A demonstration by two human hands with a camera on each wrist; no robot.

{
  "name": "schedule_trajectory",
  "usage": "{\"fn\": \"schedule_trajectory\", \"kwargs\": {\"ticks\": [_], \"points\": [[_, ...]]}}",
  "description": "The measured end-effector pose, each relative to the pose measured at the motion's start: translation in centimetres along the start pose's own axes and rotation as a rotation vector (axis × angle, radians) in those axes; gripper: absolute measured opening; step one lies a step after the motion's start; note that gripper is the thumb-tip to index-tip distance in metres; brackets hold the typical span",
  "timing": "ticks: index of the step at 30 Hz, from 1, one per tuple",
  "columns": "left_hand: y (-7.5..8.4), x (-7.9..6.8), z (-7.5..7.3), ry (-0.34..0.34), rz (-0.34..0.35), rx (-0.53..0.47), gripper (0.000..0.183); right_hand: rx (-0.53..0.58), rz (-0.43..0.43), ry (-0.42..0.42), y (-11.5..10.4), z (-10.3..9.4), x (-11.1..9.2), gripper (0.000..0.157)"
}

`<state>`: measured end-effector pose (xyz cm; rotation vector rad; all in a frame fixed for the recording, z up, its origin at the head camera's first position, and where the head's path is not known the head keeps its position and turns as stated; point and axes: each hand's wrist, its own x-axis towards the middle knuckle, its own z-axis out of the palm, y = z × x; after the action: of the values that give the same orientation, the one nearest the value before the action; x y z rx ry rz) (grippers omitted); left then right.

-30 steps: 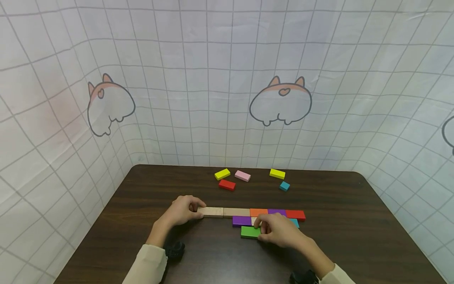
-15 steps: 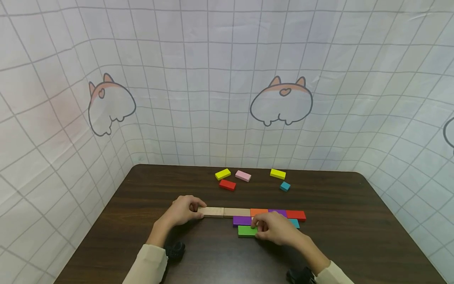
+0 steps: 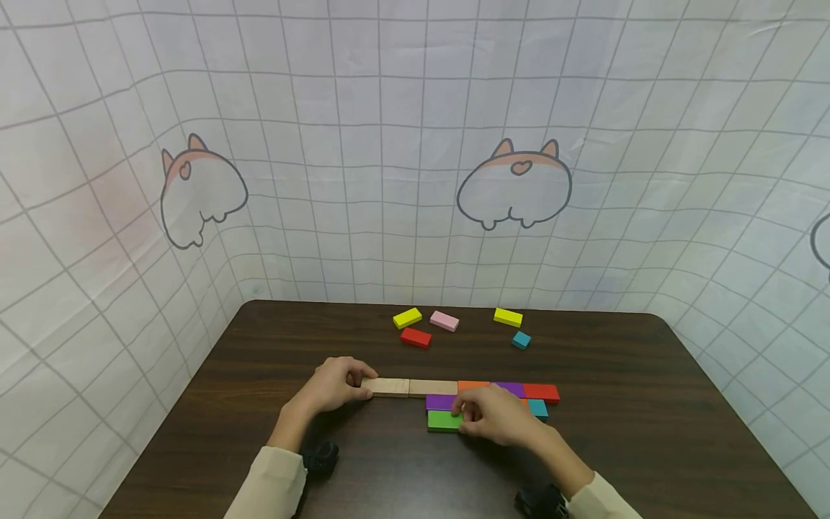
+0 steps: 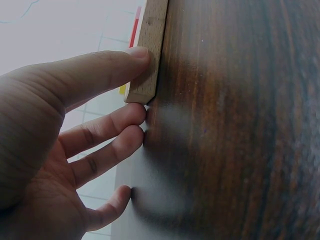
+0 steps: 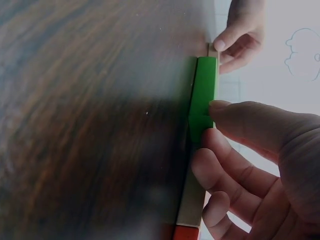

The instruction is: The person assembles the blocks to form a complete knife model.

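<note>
Behind a block row (image 3: pixel 433 388) on the table (image 3: pixel 389 468) lie loose blocks (image 3: pixel 444 321); before its right part, a second row (image 3: pixel 441 403)

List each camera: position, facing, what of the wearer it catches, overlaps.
Head: worn on the head, facing forward and down over the table to the gridded backdrop; both sleeves, left hand and right hand show.
Left wrist: on that wrist, looking along a pale wooden block; left hand only.
Right wrist: on that wrist, looking along the green block; right hand near, left hand beyond.
Shared: head and right wrist both show the green block and both hands.
</note>
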<state>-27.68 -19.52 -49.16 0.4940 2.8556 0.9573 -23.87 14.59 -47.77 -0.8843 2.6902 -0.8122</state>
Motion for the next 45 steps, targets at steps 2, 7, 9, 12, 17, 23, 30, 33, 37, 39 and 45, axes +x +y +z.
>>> {"fn": "schedule_trajectory", "kwargs": {"ticks": [2, 7, 9, 12, 17, 23, 30, 33, 37, 39, 45], "points": [[0.0, 0.0, 0.0, 0.001, -0.001, -0.005, 0.022, 0.003, -0.001, 0.0, -0.1, 0.0, 0.1, 0.014], [0.0, 0.0, 0.1, 0.004, -0.004, -0.011, 0.022, -0.003, 0.002, -0.002, -0.3, 0.0, 0.2, 0.015], [0.0, 0.0, 0.1, 0.004, -0.005, -0.012, 0.023, -0.007, 0.002, -0.002, -0.3, 0.1, 0.2, 0.015], [0.0, 0.0, 0.1, 0.003, -0.01, -0.01, 0.023, 0.002, -0.002, -0.004, -0.3, 0.0, 0.2, 0.015], [0.0, 0.0, 0.1, 0.004, -0.012, 0.004, 0.023, 0.055, -0.046, 0.005, 0.0, -0.9, 0.2, 0.012], [0.0, -0.1, 0.1, 0.009, -0.002, 0.001, 0.023, 0.082, -0.056, 0.074, 1.6, -3.9, 0.7, 0.014], [0.1, 0.0, 0.1, 0.006, -0.003, -0.005, 0.022, 0.094, 0.094, 0.208, 6.6, -8.2, 2.6, 0.018], [0.0, 0.1, 0.1, 0.004, -0.001, -0.011, 0.022, 0.085, 0.159, 0.253, 9.2, -9.7, 3.4, 0.022], [-0.1, 0.0, 0.1, -0.001, 0.003, -0.017, 0.023, 0.089, 0.214, 0.277, 12.3, -11.0, 4.0, 0.031], [-0.1, 0.0, 0.1, -0.003, -0.001, -0.019, 0.023, 0.096, 0.238, 0.289, 13.6, -11.4, 4.2, 0.034], [0.0, -0.1, 0.1, -0.002, -0.011, -0.012, 0.022, 0.11, 0.309, 0.312, 16.1, -11.4, 4.6, 0.04]]}}
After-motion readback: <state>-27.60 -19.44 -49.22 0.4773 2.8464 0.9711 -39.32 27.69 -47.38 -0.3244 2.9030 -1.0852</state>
